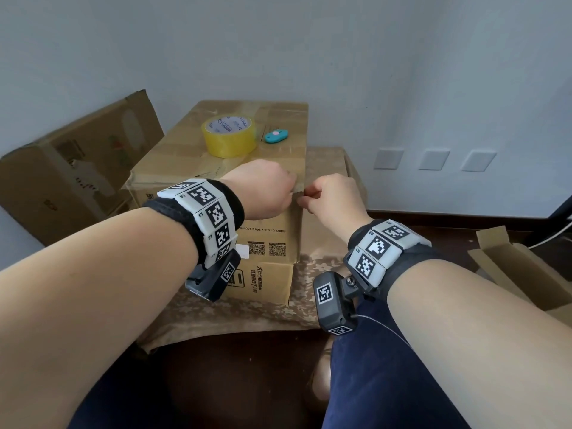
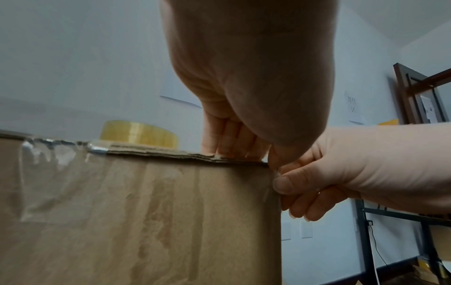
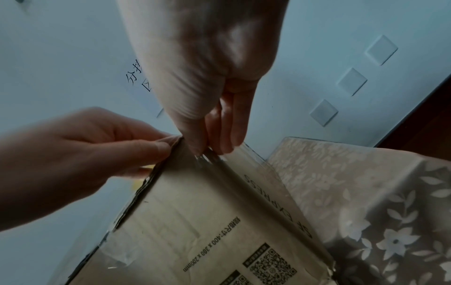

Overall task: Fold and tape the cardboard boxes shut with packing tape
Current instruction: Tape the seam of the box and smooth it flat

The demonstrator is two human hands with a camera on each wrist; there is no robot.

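You're smoothing tape at the near right top corner of the top box (image 1: 223, 168) on the surface (image 1: 325, 168) — left hand (image 1: 263, 190) fingers curled, pinning the edge; right hand (image 1: 331, 196) pinching a clear tape strip (image 3: 234, 156). Next, prob.: press it down the side w/o wrinkles — tape roll (image 1: 229, 136) sits on the lid.

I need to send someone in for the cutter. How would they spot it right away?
Find the closed brown cardboard box on the floral-clothed table. On its top, right of the yellowish roll of packing tape, lies a small teal box cutter with a pink slider, the only blue-green thing there.
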